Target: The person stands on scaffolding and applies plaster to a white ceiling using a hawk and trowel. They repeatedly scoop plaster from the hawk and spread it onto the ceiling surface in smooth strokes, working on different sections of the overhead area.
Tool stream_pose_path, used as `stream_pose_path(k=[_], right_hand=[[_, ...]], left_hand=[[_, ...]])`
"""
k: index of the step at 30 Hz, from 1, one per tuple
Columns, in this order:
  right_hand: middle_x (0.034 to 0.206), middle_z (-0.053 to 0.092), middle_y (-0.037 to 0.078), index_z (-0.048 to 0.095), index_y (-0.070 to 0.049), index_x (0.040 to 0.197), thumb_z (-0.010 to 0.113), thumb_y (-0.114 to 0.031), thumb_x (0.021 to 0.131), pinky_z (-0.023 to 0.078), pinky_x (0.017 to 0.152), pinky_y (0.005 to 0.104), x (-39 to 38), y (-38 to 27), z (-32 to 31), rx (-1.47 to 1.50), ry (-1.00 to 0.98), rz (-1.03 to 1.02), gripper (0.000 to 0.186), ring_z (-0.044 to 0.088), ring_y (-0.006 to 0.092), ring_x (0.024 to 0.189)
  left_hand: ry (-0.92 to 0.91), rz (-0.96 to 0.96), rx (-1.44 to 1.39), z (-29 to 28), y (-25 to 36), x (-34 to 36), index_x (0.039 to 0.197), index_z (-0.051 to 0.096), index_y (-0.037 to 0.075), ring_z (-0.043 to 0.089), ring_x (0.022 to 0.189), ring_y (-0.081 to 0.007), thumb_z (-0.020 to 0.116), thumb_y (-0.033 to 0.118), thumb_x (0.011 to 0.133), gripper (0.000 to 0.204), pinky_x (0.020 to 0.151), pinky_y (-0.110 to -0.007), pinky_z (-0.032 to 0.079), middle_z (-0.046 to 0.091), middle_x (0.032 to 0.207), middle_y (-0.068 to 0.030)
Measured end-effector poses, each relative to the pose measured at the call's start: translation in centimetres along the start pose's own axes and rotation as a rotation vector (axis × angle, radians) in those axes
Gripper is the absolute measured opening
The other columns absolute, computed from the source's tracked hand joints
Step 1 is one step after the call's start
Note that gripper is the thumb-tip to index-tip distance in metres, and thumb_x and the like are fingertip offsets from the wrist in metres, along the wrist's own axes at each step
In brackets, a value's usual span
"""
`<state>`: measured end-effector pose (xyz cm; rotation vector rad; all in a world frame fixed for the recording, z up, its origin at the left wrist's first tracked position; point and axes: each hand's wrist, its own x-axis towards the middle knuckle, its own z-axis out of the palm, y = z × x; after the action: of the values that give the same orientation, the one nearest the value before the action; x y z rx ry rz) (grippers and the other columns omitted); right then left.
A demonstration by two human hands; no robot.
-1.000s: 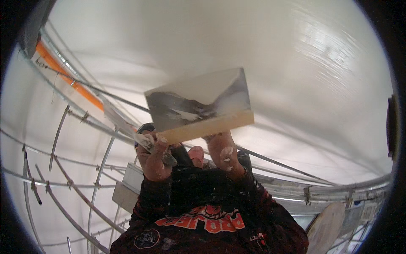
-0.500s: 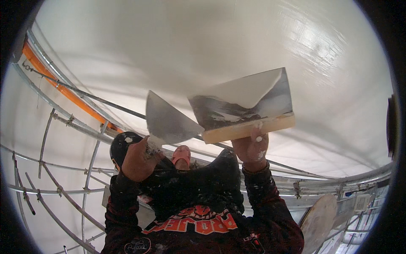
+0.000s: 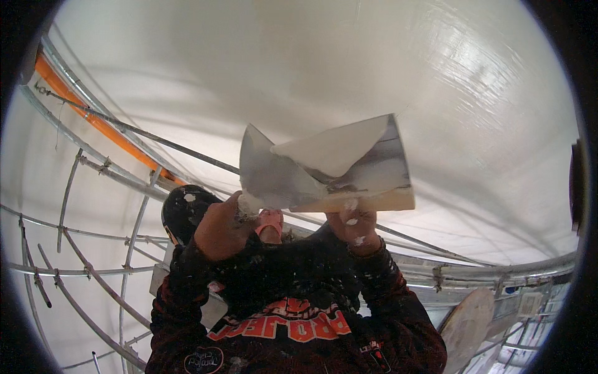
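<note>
My left hand (image 3: 221, 230) grips a putty knife with a broad metal blade (image 3: 260, 168), smeared white near the handle. My right hand (image 3: 355, 230) holds a wide steel finishing blade (image 3: 380, 168) from beneath, by its pale wooden back edge. A thick band of white paste (image 3: 336, 143) lies across the wide blade. The two blades overlap in front of my body, the knife at the left end of the wide one. Both hands and my dark sleeves have white spatters.
Scaffold tubes (image 3: 87, 268) cross at the left, beside an orange beam (image 3: 112, 134). A white sheeted surface (image 3: 467, 93) fills the upper view. A pink sandal (image 3: 269, 221) and a black shoe (image 3: 184, 209) show below me. A round board (image 3: 467, 321) stands lower right.
The wide blade moved right, away from the knife, then slightly back left, and the knife shifted right onto it. The knife blade, mostly hidden a second ago, now shows.
</note>
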<state>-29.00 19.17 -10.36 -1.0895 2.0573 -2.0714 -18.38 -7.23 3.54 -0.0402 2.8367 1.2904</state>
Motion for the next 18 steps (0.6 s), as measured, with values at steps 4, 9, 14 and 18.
stream_pose_path(k=[4, 9, 14, 18], right_hand=[[0.093, 0.062, 0.007, 0.059, -0.004, 0.106, 0.057, -0.007, 0.088, 0.048, 0.071, 0.0326, 0.8, -2.1, 1.5, 0.808, -0.238, 0.415, 0.018, 0.058, 0.019, 0.083], [0.092, 0.06, 0.008, 0.057, -0.003, 0.104, 0.065, -0.018, 0.087, 0.049, 0.071, 0.0327, 0.8, 0.4, 0.3, -0.257, -0.368, 0.267, 0.024, 0.059, 0.0206, 0.084], [0.108, 0.054, 0.013, 0.042, 0.0, 0.123, 0.07, -0.035, 0.077, 0.053, 0.083, 0.0457, 1.3, -4.0, 1.6, 0.78, 0.282, 0.474, 0.064, 0.06, 0.0285, 0.095], [0.096, 0.056, 0.012, 0.049, 0.0, 0.109, 0.066, -0.046, 0.078, 0.054, 0.077, 0.04, 3.6, -10.1, 3.9, 1.17, 0.241, 0.674, 0.058, 0.059, 0.0261, 0.086]], left_hand=[[-0.028, 0.036, -0.016, 0.6, 0.8, 0.2, 0.112, 0.051, -0.006, 0.066, 0.089, -0.0371, 0.065, 0.013, 0.083, 0.037, 0.076, -0.041, 0.053, 0.066, 0.09, -0.0242], [0.027, 0.055, 0.045, -0.1, 2.4, 0.1, 0.111, 0.05, -0.006, 0.067, 0.087, -0.036, 0.064, 0.014, 0.082, 0.037, 0.072, -0.04, 0.054, 0.067, 0.086, -0.0227], [0.458, 0.176, 0.088, 0.0, 2.8, 0.9, 0.109, 0.053, -0.006, 0.062, 0.08, -0.04, 0.067, 0.023, 0.08, 0.044, 0.066, -0.043, 0.05, 0.062, 0.09, -0.0259], [0.717, 0.522, 0.467, 0.6, -0.1, 2.5, 0.103, 0.052, -0.003, 0.058, 0.072, -0.0368, 0.067, 0.018, 0.079, 0.035, 0.059, -0.042, 0.048, 0.054, 0.084, -0.0224]])
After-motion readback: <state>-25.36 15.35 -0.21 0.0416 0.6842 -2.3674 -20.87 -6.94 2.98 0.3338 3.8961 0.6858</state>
